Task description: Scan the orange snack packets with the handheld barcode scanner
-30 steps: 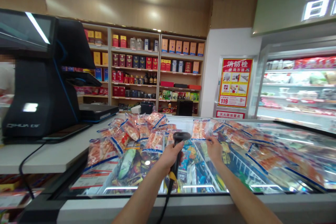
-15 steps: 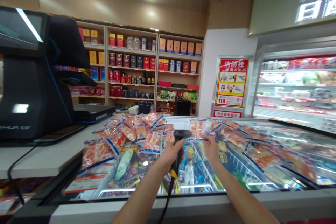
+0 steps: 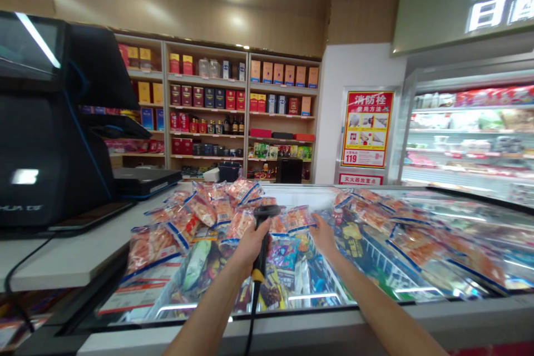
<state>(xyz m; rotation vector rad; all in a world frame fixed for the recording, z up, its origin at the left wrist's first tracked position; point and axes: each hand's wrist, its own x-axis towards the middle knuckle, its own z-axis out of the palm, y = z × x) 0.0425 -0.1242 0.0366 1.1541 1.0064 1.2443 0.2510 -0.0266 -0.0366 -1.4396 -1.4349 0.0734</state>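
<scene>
My left hand (image 3: 249,246) is wrapped round the handle of a black barcode scanner (image 3: 261,253), its head up and its cable hanging down toward me. To the right of it, my right hand (image 3: 324,235) pinches the edge of a clear food packet (image 3: 297,217) with pinkish-orange contents and a blue border. That packet lies just beyond the scanner head, over the freezer's glass top. Similar packets (image 3: 152,245) are heaped on the left, behind and beside my left hand. More packets (image 3: 371,217) spread out on the right. The exact pieces inside them are hard to make out.
Under the glass top, a chest freezer (image 3: 175,339) holds baskets of coloured bags. At the left, a black checkout terminal (image 3: 45,122) stands on a white counter (image 3: 95,239). Shelves of boxes (image 3: 206,97) line the back, and a lit refrigerated display (image 3: 471,144) is at the right.
The scanner and my left hand have shifted left. My right hand has also moved left, bringing the pinched packet closer to the scanner and away from the right-hand packets.
</scene>
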